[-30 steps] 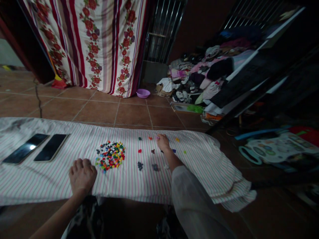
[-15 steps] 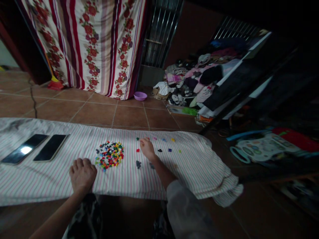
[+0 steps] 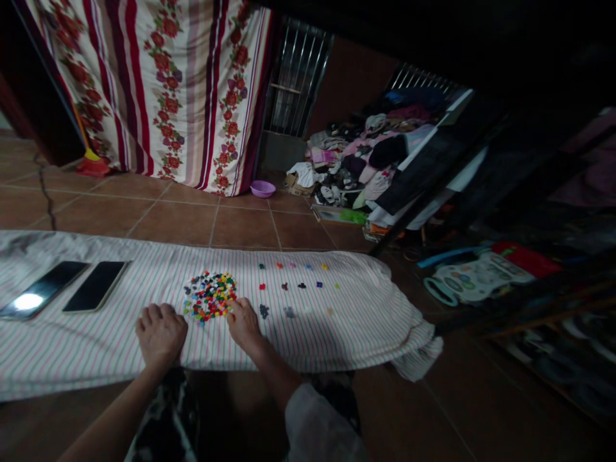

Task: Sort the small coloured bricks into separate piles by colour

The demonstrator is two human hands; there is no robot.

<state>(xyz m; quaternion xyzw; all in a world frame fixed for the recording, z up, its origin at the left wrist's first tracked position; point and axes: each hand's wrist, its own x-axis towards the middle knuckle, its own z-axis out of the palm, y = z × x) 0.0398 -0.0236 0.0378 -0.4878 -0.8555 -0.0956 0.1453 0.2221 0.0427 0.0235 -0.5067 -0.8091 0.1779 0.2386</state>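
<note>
My left hand [image 3: 161, 332] rests palm down on the striped cloth [image 3: 110, 346], its fingers curled under, beside the lower left of a pile of small colourful pieces [image 3: 212, 296]. Nothing shows in it. At the pile's lower right edge is my right hand [image 3: 244, 323], fingers bent and pinched together at the pieces. Whatever lies between its fingertips is hidden. To its right, small groups sorted by colour stand in rows: a dark grey group [image 3: 264, 312], a red group [image 3: 262, 287], a green group [image 3: 262, 266], a black group [image 3: 302, 285] and a yellow group [image 3: 325, 266].
Two phones, a left one [image 3: 45, 290] and a right one [image 3: 95, 287], lie on the cloth at left. Beyond are a floral curtain [image 3: 192, 96], a purple basin [image 3: 262, 188] and a heap of clothes [image 3: 356, 154]. A toy panel [image 3: 474, 276] stands at right.
My right hand has moved left and nearer, from the sorted groups to the pile's edge. My left hand stays in place. The view has shifted slightly to the right.
</note>
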